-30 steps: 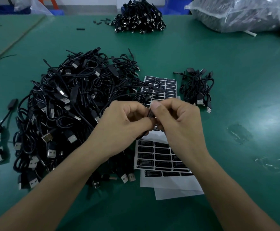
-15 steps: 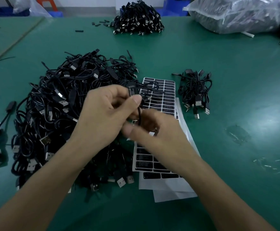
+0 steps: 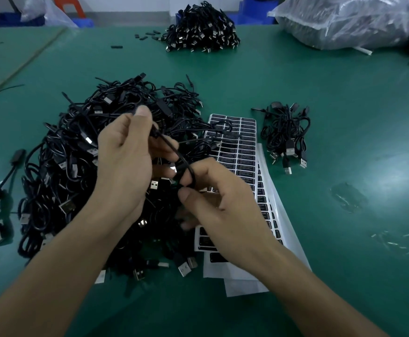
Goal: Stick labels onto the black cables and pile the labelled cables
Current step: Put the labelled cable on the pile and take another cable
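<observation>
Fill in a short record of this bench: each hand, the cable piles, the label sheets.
Left hand: grips upper end of one black cable
Right hand: pinches the same cable lower down
Large pile: left of the hands, on green table
Small pile: right of the label sheets
Far pile: near table's back edge

Just a person's two arms in shot, pretty plain stuff. The left grip is a bare hand, and the right grip is a bare hand too. The left thumbnail is plain and cut short. The right thumbnail looks about the same, though it's a bit blurry. The left forearm and right forearm are both bare right down to the bottom edge of the view, so whatever's worn further up is out of sight.
</observation>
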